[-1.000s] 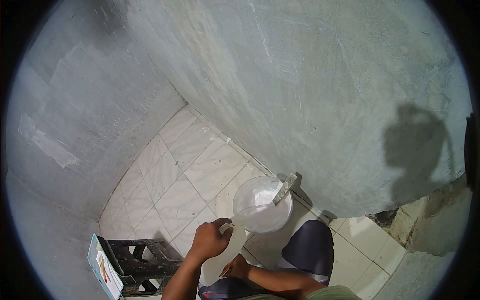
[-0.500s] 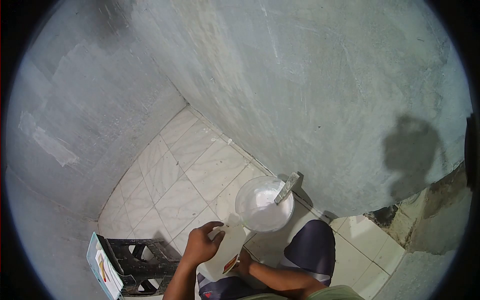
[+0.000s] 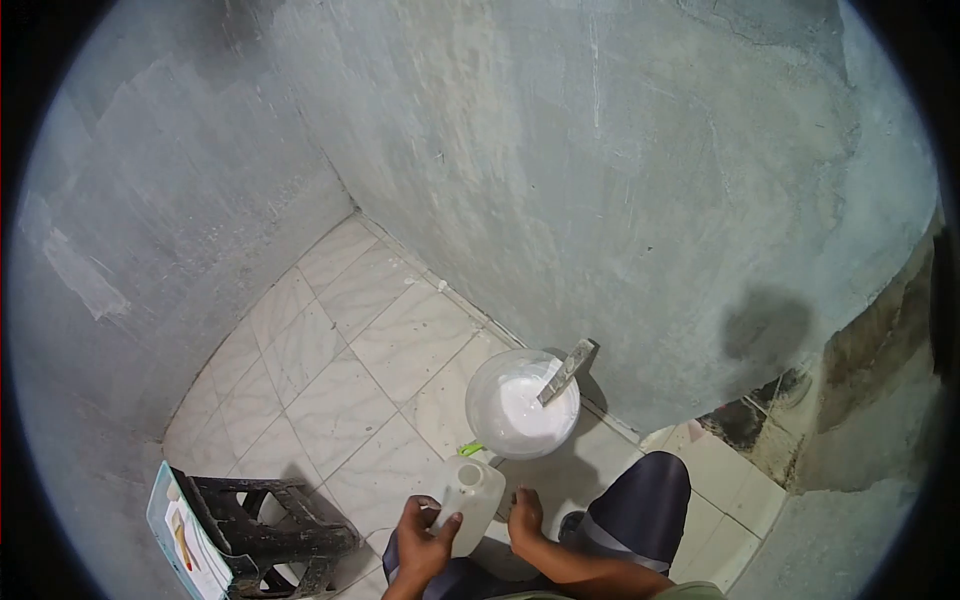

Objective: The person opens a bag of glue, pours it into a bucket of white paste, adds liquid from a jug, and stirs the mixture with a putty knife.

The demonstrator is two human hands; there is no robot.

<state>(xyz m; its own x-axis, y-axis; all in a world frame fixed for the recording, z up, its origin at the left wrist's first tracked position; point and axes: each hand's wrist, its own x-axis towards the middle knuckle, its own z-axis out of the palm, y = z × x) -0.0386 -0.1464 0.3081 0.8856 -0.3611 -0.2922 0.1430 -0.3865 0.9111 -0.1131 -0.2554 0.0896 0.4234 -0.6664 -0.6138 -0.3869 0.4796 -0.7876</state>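
My left hand is closed around the side of a whitish plastic jug. The jug's round mouth faces up toward me, uncapped. Just right of the jug, my right hand is apart from it with fingers curled; whether anything is inside them is hidden. Beyond both hands stands a translucent bucket holding a white paste-like mixture. A flat, crusted stick leans out over the bucket's far right rim. A small bright green piece lies between the jug and the bucket.
A black plastic stool stands at left, with a light blue tray holding papers on it. Grey plastered walls meet at a corner beyond the tiled floor. My bent knee is close to the bucket.
The jug has turned so its open mouth now faces up toward me, away from the bucket's rim. My right hand has come off its lower end and moved right and up.
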